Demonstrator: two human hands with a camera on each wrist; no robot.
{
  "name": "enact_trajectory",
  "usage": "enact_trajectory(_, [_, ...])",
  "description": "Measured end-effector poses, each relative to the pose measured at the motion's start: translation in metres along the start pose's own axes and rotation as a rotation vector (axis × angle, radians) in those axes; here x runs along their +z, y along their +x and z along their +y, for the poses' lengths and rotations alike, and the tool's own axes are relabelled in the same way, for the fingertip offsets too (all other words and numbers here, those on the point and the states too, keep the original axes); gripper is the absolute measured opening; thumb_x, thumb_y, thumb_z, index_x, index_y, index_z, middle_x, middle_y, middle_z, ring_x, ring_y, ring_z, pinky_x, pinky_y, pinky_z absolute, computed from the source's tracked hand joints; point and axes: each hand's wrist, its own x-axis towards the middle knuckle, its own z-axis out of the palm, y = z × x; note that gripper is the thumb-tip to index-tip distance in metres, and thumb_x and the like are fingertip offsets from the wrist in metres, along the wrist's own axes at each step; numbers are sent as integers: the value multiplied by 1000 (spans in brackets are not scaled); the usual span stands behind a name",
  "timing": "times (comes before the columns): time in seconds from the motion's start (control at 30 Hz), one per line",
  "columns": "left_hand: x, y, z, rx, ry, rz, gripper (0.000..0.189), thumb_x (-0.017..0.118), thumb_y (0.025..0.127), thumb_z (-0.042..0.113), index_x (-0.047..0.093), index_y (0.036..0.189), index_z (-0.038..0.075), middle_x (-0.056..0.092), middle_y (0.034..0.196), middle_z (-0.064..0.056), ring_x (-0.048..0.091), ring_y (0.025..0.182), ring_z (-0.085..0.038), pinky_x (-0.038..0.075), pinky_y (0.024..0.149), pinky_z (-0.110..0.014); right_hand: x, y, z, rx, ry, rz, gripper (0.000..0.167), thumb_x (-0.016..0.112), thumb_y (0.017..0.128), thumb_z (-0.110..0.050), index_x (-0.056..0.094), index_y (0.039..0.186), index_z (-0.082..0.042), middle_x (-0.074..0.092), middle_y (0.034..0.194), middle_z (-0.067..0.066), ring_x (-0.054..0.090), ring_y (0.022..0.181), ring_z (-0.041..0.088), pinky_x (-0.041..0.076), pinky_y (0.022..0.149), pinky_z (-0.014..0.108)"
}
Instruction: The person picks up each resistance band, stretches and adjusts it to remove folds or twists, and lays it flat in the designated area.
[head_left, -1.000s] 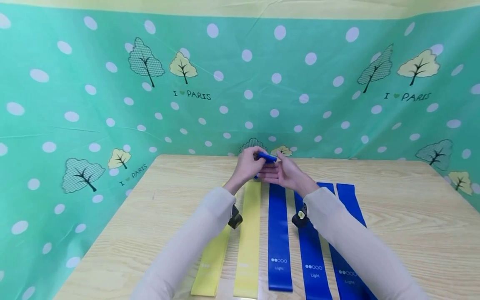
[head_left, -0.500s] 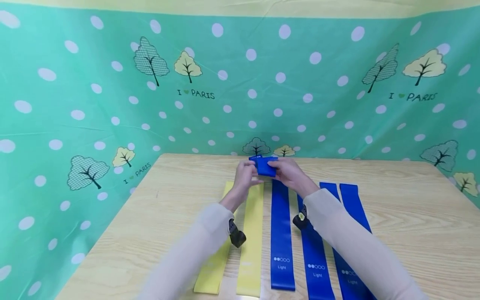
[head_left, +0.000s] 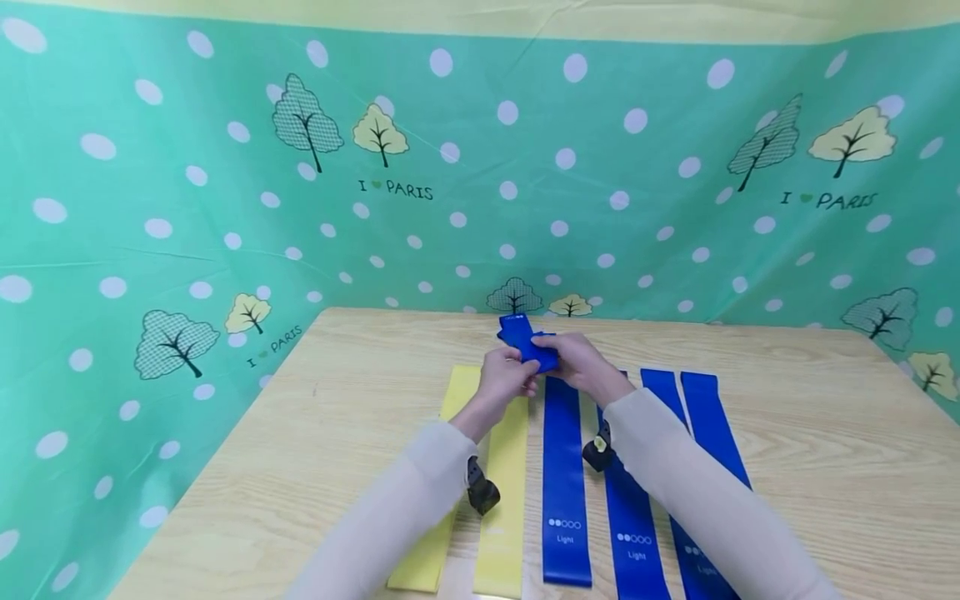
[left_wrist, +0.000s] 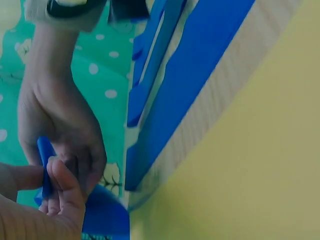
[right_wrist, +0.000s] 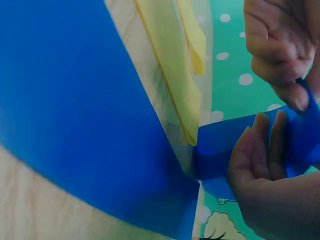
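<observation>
Over the far part of the table, both hands work on a blue resistance band (head_left: 516,333), partly folded, with one end reaching away from the hands. My left hand (head_left: 504,377) pinches its near edge between thumb and fingers. From the other side, my right hand (head_left: 583,363) grips the folded part, thumb on top. In the left wrist view a narrow blue fold (left_wrist: 46,165) shows between the left thumb and fingers. The right wrist view has the right fingers (right_wrist: 277,145) lying across the blue band, which spreads out beyond them.
Two yellow bands (head_left: 504,492) lie lengthwise on the wooden table (head_left: 360,400), left of centre. Three blue bands (head_left: 564,475) marked "Light" lie to their right, partly under the right forearm. A green dotted cloth (head_left: 465,183) hangs behind the table.
The blue band went from a narrow roll between the hands to a wider flat fold. My left hand shifted from its far edge to its near edge; the right hand took hold of it.
</observation>
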Motion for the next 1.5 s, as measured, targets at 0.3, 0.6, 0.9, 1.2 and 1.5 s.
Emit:
enact_trajectory(0.3, [12, -22, -5, -42, 138, -186, 9, 63, 88, 4, 54, 89, 2, 64, 66, -6, 55, 47, -8, 50, 47, -19, -15, 13, -8, 117, -63, 45, 58, 59, 93, -18, 34, 140, 4, 48, 139, 16, 57, 111, 23, 49, 95, 32])
enact_trajectory(0.6, [13, -45, -3, -60, 243, -292, 14, 66, 87, 5, 53, 82, 4, 71, 76, -18, 55, 48, -10, 52, 49, -21, -27, 14, -28, 141, -18, 126, 85, 63, 91, -21, 5, 151, -1, 8, 161, 10, 17, 146, 28, 25, 117, 40])
enact_trajectory(0.9, [5, -59, -4, -66, 323, -397, 12, 67, 85, 4, 56, 84, 4, 71, 75, -19, 56, 48, -11, 52, 48, -24, -46, 11, -39, 72, -24, 95, 68, 57, 95, -20, 20, 150, -1, 20, 158, 11, 27, 143, 27, 29, 115, 39])
enact_trajectory(1.2, [-3, -70, -7, -87, 361, -486, 21, 67, 84, 0, 49, 77, 8, 70, 71, -17, 56, 47, -12, 49, 44, -22, -61, 4, -47, 50, -51, 156, 67, 55, 95, -22, 21, 150, -3, 22, 158, 7, 40, 130, 19, 40, 100, 29])
enact_trajectory(1.5, [-14, -76, -11, -115, 397, -537, 9, 67, 83, 1, 61, 89, 1, 70, 71, -13, 56, 51, -13, 48, 46, -21, -78, -3, -50, 32, -37, 167, 78, 51, 97, -23, -1, 152, -5, 2, 161, 8, 20, 145, 26, 26, 116, 38])
